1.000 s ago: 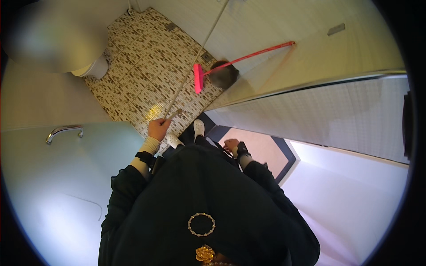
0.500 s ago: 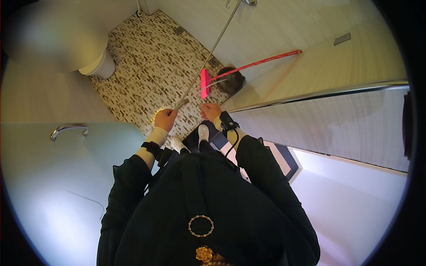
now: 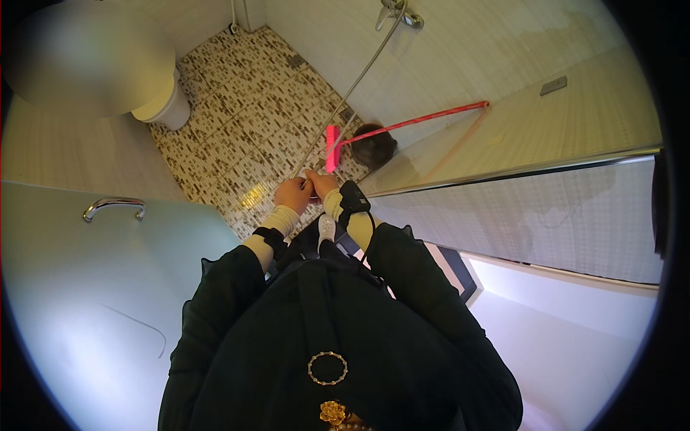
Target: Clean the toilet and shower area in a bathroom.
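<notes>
A grey metal shower hose (image 3: 365,70) runs from the shower tap (image 3: 402,14) on the wall down to my hands. My left hand (image 3: 292,195) is closed round its lower part. My right hand (image 3: 321,184) is closed right beside it, fingers pressed against the hose at the left hand's fingertips. The fingers partly hide the hose there. A second stretch of the hose passes over a pink broom head (image 3: 333,148), just beyond my right hand. Its red handle (image 3: 424,118) leans to the right against the wall.
A dark round bin (image 3: 374,146) stands by the broom. At the far left is a white toilet-like fixture (image 3: 167,108), partly covered by a blur. A frosted glass door with a chrome handle (image 3: 115,207) is on my left; a metal-edged glass panel (image 3: 517,165) on my right. Patterned floor tiles (image 3: 230,108) lie ahead.
My hands have come together: the left moved right and slightly down, the right moved left to meet it at the hose. The hose's lower part shifted with them.
</notes>
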`<state>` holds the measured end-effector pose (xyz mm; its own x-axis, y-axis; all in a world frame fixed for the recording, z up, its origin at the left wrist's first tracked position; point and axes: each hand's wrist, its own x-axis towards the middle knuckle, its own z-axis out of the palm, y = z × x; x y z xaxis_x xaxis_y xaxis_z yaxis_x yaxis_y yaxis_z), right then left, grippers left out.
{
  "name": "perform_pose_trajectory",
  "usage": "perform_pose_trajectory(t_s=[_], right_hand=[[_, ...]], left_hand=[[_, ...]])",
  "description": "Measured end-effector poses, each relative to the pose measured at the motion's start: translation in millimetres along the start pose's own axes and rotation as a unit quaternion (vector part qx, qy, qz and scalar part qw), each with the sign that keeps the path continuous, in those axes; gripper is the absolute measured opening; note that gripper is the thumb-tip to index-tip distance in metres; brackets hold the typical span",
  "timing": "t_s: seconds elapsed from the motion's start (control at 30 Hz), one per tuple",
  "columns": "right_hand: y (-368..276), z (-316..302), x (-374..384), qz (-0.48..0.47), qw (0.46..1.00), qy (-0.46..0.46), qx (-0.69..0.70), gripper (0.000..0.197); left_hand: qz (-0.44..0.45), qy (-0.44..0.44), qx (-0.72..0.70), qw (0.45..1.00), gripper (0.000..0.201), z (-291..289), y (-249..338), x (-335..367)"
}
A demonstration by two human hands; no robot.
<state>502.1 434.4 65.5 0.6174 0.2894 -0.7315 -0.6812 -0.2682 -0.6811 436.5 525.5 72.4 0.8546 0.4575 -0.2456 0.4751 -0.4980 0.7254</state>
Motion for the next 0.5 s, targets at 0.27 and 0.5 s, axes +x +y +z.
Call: perform_pose_trajectory(t_s=[0.27, 0.5], right_hand=[[37.0, -12.6, 24.7, 0.050, 0.980, 0.132, 0.141, 0.032], [69.2, -32.5, 50.6, 0.051, 0.982, 0.149, 0.107, 0.034]], left_hand=[[0.041, -0.088, 0.017, 0.995, 0.030, 6.4, 14.0, -10.7], [0.110, -0.085, -0.016, 0.990, 0.031, 14.7, 4.9, -16.7]])
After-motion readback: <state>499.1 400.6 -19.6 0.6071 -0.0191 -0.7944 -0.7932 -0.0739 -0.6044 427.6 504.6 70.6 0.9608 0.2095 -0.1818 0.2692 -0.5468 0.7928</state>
